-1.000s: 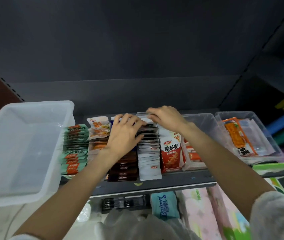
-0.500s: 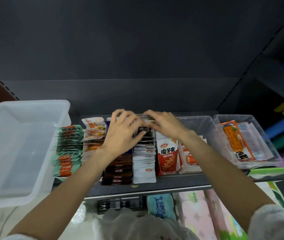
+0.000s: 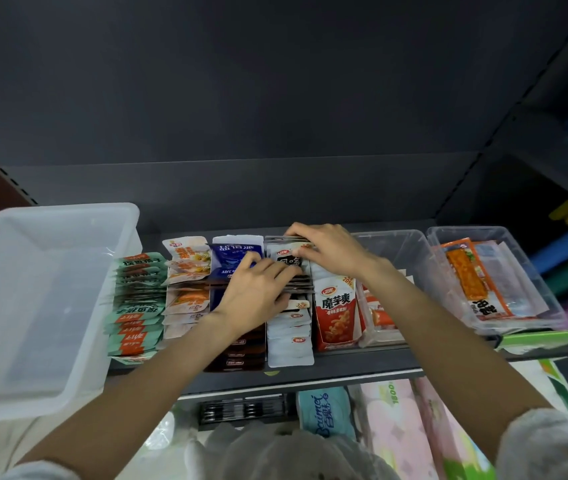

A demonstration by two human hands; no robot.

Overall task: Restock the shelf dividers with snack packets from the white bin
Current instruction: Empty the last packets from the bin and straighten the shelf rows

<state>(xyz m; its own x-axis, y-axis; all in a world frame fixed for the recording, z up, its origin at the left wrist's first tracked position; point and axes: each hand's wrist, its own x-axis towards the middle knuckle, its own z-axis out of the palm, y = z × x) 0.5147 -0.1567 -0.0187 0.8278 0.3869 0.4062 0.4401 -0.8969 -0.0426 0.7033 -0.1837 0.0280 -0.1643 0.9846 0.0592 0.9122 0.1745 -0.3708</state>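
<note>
On the shelf (image 3: 310, 375), both hands, left hand (image 3: 258, 292) and right hand (image 3: 331, 251), are pinching and seating white snack packets (image 3: 289, 327) in a nearly full divider row, while the white bin (image 3: 33, 306) is appearing emptied, suggesting restocking is nearing completion.

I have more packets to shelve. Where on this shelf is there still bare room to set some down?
The clear bin beside the red packets shows bare floor at its back. The white bin looks empty. The rows from the green packets to the white packets are packed tight, with the left hand and right hand working there.
</note>
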